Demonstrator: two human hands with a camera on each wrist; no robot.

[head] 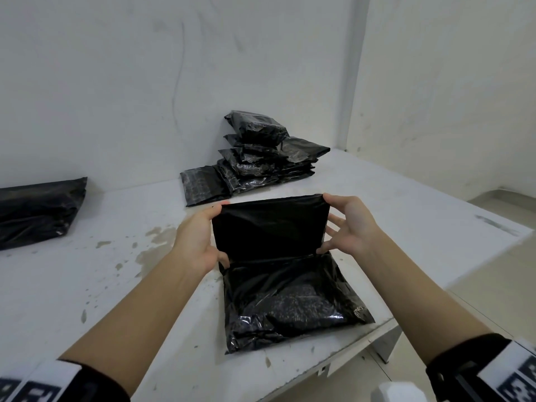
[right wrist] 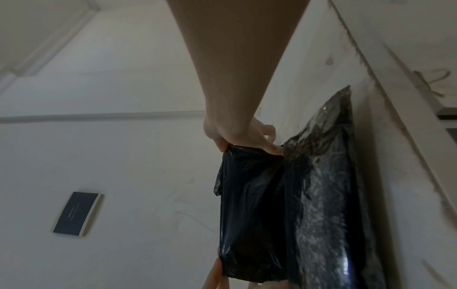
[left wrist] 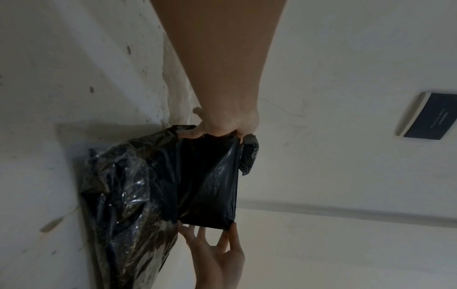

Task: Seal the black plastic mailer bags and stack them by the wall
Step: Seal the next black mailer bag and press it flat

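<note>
**Both hands hold up the flap of a black mailer bag**

The left hand [head: 200, 236] pinches the left edge of the raised flap of the glossy black plastic mailer bag [head: 287, 300], thumb at the fold and fingertips at the top corner. The right hand [head: 346, 224] does the same on the right edge; its middle fingers are spread and loose, so the grip there is only thumb and forefinger. The fingers behind the flap are hidden in the head view. The left wrist view shows the left hand [left wrist: 227, 125] curled round the bunched plastic, and the right wrist view shows the right hand [right wrist: 237, 136] clamped on its corner.

The bag's filled body lies flat on the near part of the stained white tabletop [head: 101, 285], close to its near right edge. Far behind it, against the wall, stands a stack of black mailer bags [head: 261, 155]. Another black bag [head: 37, 210] is cut off at the left edge. Only the wrist views show a dark rectangular plate [left wrist: 427, 116] on a white surface; its text is unreadable.
</note>
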